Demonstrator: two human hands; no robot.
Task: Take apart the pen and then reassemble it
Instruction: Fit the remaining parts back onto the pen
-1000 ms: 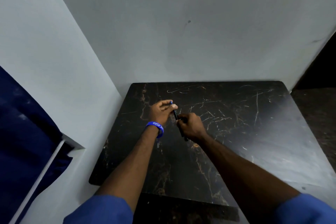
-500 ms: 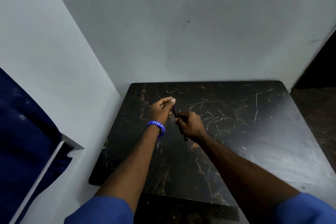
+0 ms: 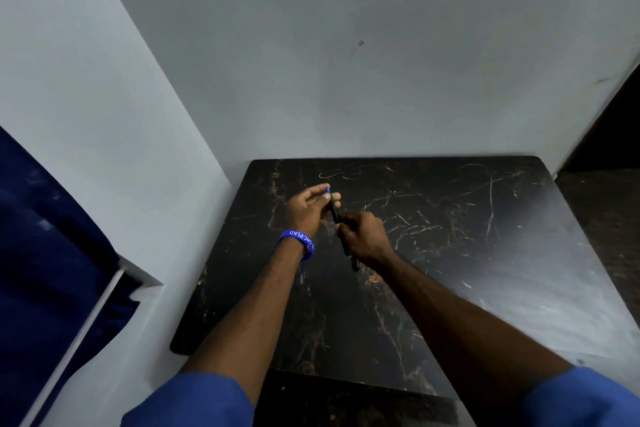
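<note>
Mostly dark slim pen (image 3: 335, 210), blue-tipped, between left hand (image 3: 306, 210) and right hand (image 3: 363, 236).

I see a black marble-patterned table (image 3: 450, 253) with its far edge against a grey wall (image 3: 346, 62). A dark blue curtain (image 3: 45, 253) hangs well off its left edge.

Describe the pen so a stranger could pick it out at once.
Start at the dark marble table. Above its left part, the left hand and right hand meet. The pen is the thin black stick held between them, with a blue tip at its far end.
</note>
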